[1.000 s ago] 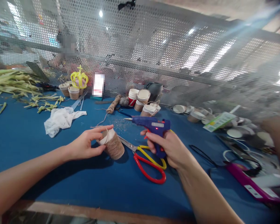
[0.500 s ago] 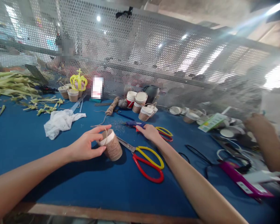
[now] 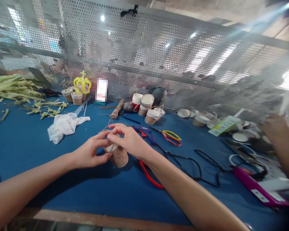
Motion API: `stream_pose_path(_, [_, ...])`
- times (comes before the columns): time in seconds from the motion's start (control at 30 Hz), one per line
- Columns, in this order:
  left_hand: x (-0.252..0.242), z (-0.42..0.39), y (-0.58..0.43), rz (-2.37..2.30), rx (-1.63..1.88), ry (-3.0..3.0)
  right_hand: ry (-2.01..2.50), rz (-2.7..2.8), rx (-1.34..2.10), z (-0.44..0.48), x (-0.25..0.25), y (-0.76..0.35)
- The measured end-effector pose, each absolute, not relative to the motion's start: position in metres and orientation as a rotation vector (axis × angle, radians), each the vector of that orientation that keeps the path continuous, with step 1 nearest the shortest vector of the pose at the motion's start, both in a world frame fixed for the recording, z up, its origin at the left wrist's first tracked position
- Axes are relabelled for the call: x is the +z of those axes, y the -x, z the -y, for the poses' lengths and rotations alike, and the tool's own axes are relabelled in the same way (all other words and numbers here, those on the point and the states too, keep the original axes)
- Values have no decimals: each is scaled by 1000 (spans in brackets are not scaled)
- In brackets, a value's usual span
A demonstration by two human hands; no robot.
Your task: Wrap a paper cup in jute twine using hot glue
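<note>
A paper cup wrapped in brown twine (image 3: 119, 155) lies tilted on the blue table (image 3: 91, 189). My left hand (image 3: 90, 154) grips its rim from the left, fingers closed around it. My right hand (image 3: 128, 139) has come over the top of the cup and pinches at the rim, where a thin strand of twine (image 3: 109, 123) trails away. The blue glue gun (image 3: 144, 131) lies on the table just behind my right hand, its black cord (image 3: 183, 160) running off to the right. Red-and-yellow scissors (image 3: 150, 175) lie partly under my right forearm.
A second pair of scissors (image 3: 172, 137) lies behind. Wrapped cups (image 3: 146, 107), a twine spool (image 3: 117, 109), white cloth (image 3: 65, 123), green leaves (image 3: 16, 86) and a yellow crown (image 3: 82, 84) stand at the back by the mesh panel (image 3: 159, 57). Another person's hand (image 3: 276, 128) works at the right amid clutter.
My right hand set the glue gun down on the table behind the cup, then came back to the cup's rim. My left hand kept hold of the cup.
</note>
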State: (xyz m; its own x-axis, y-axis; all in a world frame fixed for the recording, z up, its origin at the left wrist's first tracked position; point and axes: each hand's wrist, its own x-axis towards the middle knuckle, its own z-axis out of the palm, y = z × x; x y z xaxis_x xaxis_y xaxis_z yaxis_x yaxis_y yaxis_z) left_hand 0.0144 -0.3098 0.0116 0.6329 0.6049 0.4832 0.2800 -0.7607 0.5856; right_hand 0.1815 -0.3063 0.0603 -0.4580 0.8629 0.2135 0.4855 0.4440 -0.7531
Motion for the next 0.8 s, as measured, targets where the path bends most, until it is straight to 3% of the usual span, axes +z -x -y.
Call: stream_pose_path(0.8, [23,318,-15,-553,904,-1869,1145,1583,1071,328,43,-217])
